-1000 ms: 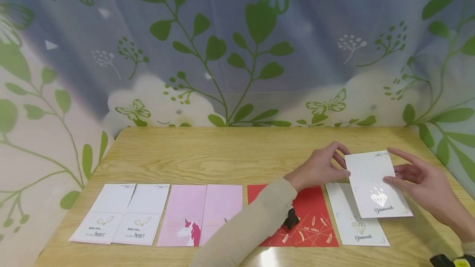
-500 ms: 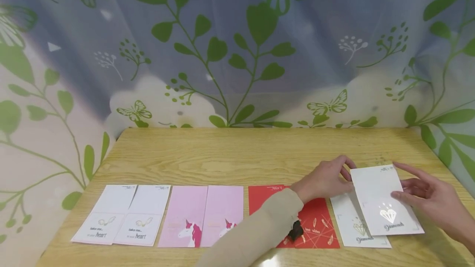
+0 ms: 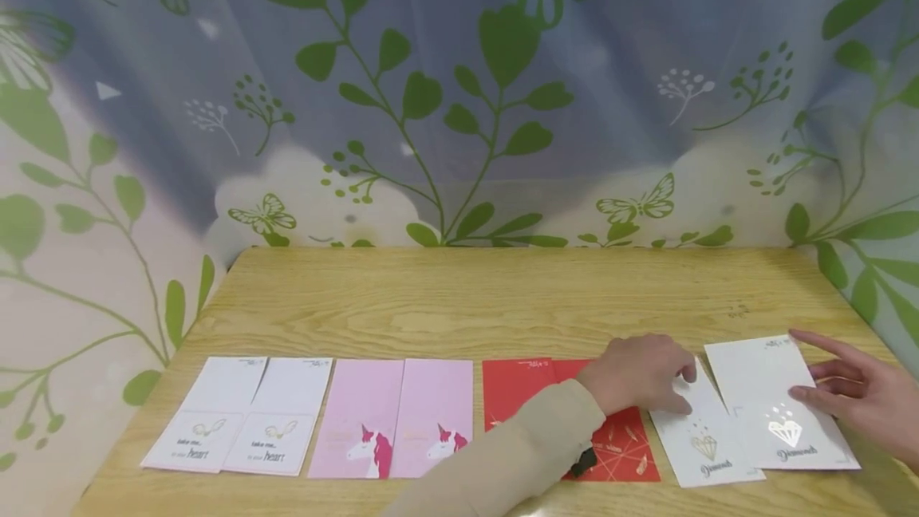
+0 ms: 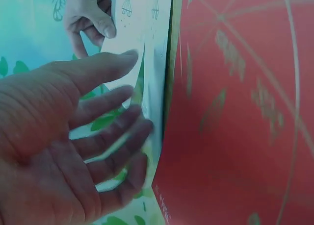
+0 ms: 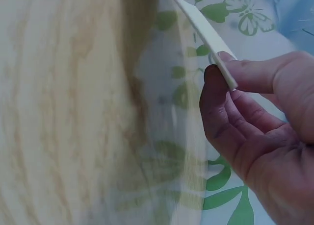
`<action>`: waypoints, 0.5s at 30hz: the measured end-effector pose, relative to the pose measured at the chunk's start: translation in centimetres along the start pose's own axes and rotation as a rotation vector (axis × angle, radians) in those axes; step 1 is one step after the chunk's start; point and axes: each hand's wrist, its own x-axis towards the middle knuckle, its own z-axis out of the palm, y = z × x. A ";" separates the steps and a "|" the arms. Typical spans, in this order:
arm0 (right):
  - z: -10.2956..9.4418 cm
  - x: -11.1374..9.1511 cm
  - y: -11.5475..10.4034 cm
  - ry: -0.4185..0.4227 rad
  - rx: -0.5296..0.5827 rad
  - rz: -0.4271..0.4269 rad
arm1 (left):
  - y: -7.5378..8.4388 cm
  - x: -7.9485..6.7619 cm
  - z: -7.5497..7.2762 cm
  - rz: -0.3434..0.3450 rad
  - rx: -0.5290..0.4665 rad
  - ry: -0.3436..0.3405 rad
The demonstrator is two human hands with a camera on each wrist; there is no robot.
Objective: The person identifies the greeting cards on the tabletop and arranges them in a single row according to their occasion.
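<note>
My right hand (image 3: 857,389) pinches the right edge of a white card (image 3: 761,381) with a shiny diamond print and the word "Diamonds". In the right wrist view, thumb and fingers grip that card's thin edge (image 5: 208,36) above the wood. A matching white card (image 3: 707,429) lies just left of it, its lower right corner overlapped by the held one. Over the upper part of this lying card is my left hand (image 3: 635,373), its fingers loosely bent. The left wrist view shows the left hand (image 4: 73,137) with nothing between thumb and fingers, beside a red card (image 4: 245,102).
Left of the white pair lie two red cards (image 3: 510,385), partly behind the left sleeve (image 3: 502,453). Two pink unicorn cards (image 3: 366,389) and two white winged-heart cards (image 3: 287,389) continue the row. A leaf-patterned curtain (image 3: 459,102) hangs behind the wooden table (image 3: 459,286).
The held white card has moved right and down toward the table with my right hand. My left hand has let go of its left edge and dropped lower over the other diamond card.
</note>
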 end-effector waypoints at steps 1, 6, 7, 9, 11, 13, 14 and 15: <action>0.0 0.0 0.2 -0.005 -0.033 0.005 | 0.2 0.0 0.2 -0.010 0.032 -0.009; -0.2 0.2 0.6 -0.062 -0.219 0.055 | 0.6 0.1 0.6 -0.019 0.122 -0.027; -0.3 0.2 0.6 -0.086 -0.254 0.071 | 0.7 0.1 0.7 -0.015 0.121 -0.027; -0.4 0.5 0.5 -0.138 -0.325 0.099 | 0.7 0.2 0.7 -0.012 0.118 -0.033; -0.5 0.7 0.2 -0.188 -0.405 0.112 | 0.6 0.2 0.6 -0.016 0.109 -0.041; -0.5 1.1 -0.1 -0.227 -0.494 0.099 | 0.6 0.2 0.6 -0.017 0.105 -0.042; -0.5 1.2 -0.2 -0.234 -0.537 0.076 | 0.6 0.2 0.5 -0.019 0.101 -0.046; -0.5 1.3 -0.3 -0.241 -0.565 0.057 | 0.6 0.2 0.5 -0.017 0.099 -0.047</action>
